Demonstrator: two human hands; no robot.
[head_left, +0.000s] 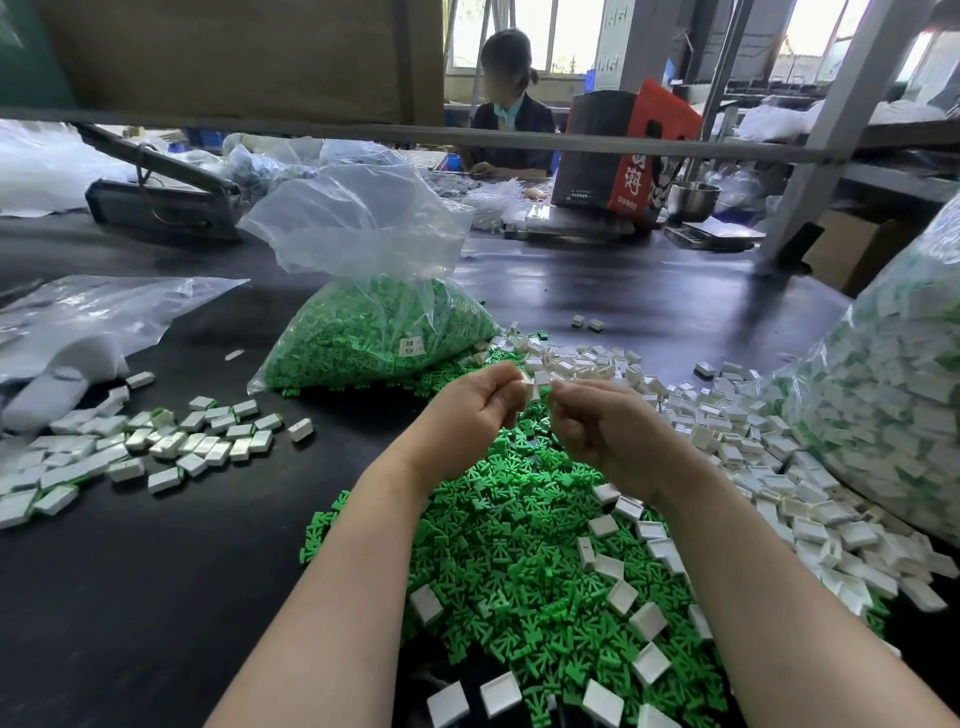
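My left hand (475, 410) and my right hand (605, 428) meet above a heap of small green plastic pieces (519, 545). Between their fingertips is a small white cap (531, 387) with a green piece (545, 391) against it; my left fingers pinch the white cap, my right fingers pinch the green piece. Loose white caps (727, 441) spread to the right of the heap. A pile of joined white-and-green parts (156, 447) lies on the black table (156, 597) at the left.
An open clear bag of green pieces (374, 338) stands behind my hands. A large clear bag of white parts (893, 405) fills the right edge. Empty plastic bags (78, 322) lie far left. Another person (511, 104) sits across the table, near a red-and-black box (623, 156).
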